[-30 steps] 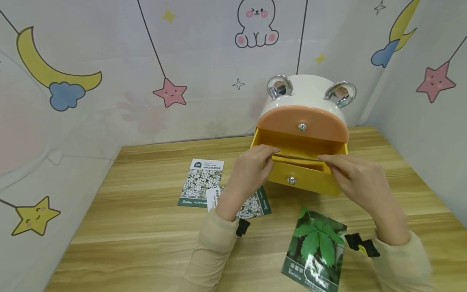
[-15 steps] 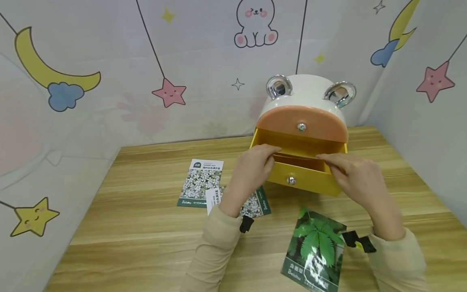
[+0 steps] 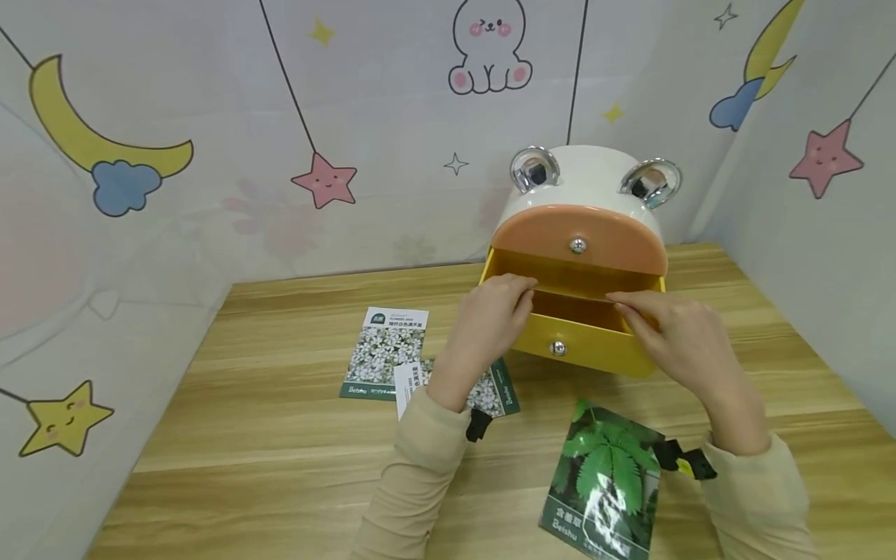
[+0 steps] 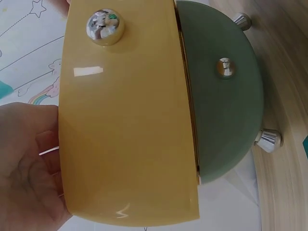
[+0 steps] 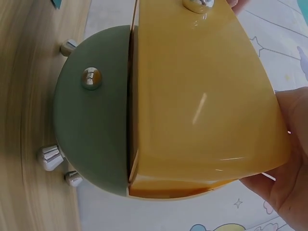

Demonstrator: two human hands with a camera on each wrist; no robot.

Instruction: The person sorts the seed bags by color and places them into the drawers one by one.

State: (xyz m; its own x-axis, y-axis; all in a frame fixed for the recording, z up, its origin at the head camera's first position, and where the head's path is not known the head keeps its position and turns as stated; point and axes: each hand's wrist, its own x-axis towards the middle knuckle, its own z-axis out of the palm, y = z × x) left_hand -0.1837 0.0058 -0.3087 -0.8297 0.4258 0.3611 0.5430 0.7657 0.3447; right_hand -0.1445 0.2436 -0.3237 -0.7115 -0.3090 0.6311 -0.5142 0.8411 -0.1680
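In the head view, a frog-shaped storage box (image 3: 595, 175) stands at the back right with its yellow drawer (image 3: 595, 348) pulled out. Across the drawer runs a thin brownish-yellow sheet (image 3: 574, 296), seen nearly edge-on; its kind is unclear. My left hand (image 3: 486, 323) pinches its left end, and my right hand (image 3: 682, 330) pinches its right end. In the left wrist view, the drawer front (image 4: 127, 120) hides the fingertips of my left hand (image 4: 29, 166). The right wrist view likewise shows my right hand (image 5: 286, 166) partly behind the drawer.
Two white-flower seed packets (image 3: 385, 350) lie overlapping at the left, one partly under my left wrist. A green-leaf seed packet (image 3: 605, 474) lies in front of the drawer. Below the yellow drawer sits a green lower drawer (image 4: 224, 106). A printed cloth wall (image 3: 392, 225) borders the wooden table (image 3: 280, 467).
The thin sheet has shifted slightly back inside the drawer, with both hands moving along with it. More of the drawer's dark interior shows in front of it. The packets have stayed put.
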